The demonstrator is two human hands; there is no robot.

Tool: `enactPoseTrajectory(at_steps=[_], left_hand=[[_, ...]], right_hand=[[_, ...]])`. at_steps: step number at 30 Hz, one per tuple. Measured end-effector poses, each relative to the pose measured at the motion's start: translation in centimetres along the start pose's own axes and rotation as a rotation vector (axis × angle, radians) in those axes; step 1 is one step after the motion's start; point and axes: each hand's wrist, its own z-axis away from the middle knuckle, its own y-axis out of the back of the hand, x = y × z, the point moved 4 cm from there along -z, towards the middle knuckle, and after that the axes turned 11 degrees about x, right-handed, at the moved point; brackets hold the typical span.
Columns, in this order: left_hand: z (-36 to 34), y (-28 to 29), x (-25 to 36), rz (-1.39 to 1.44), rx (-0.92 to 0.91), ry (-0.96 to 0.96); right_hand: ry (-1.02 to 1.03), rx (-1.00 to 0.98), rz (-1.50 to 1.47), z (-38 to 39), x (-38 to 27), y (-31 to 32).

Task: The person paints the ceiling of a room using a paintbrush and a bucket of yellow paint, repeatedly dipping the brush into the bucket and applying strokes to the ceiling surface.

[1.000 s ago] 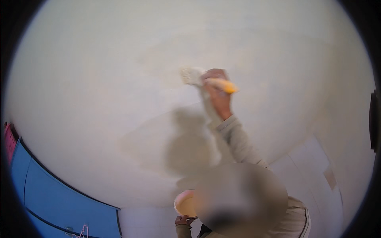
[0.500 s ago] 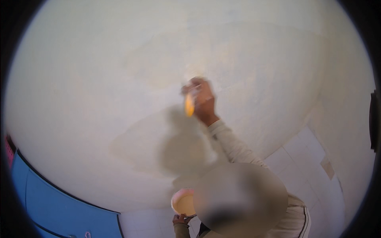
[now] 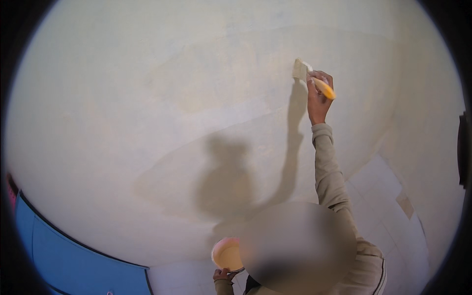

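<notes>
My right hand (image 3: 320,96) is closed around the orange-yellow handle of a flat paintbrush (image 3: 324,87), arm stretched upward. The brush's wide bristle end is at the pale wall (image 3: 123,98), pointing up and left. Low in the view, my left hand (image 3: 224,274) grips the lower rim of a round tub (image 3: 227,255) with a pinkish inner wall and cream-coloured paint inside. A blurred oval covers the tub's right side. Darker, damp-looking patches with curved edges spread over the wall around the brush.
A blue panel-like piece with a dark edge (image 3: 83,260) stands at the lower left, with something pink beside it. Pale floor tiles (image 3: 378,206) and a small brownish patch (image 3: 405,206) show at the lower right. A dark object (image 3: 462,150) sits at the right rim.
My right hand and the paintbrush have moved up and to the right along the wall, with the arm straighter. My left hand and the tub stay nearly where they were.
</notes>
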Motion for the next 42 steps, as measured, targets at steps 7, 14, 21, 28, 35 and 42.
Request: enactPoseTrajectory(at_steps=[7, 14, 21, 28, 35, 42], left_hand=[[-0.2, -1.4, 1.8, 0.259, 0.138, 0.279], [0.7, -2.2, 0.8, 0.291, 0.128, 0.285], [0.6, -1.0, 0.6, 0.315, 0.17, 0.308], [1.0, -2.2, 2.5, 0.342, 0.159, 0.297], [0.1, -1.1, 0.4, 0.268, 0.174, 0.245], [-0.7, -1.4, -0.7, 0.188, 0.104, 0.205]], right_hand=[[0.53, -0.484, 0.187, 10.7, -4.6, -8.4], [0.193, -0.617, -0.335, 7.4, -5.8, -7.2], [0.109, -0.061, -0.093, -2.6, -3.5, -5.1], [0.261, -0.286, -0.044, 13.3, -9.1, -16.0], [0.134, -0.491, -0.291, 18.8, -12.7, -17.0], [-0.116, -0.238, -0.015, 6.7, 1.8, -1.4]])
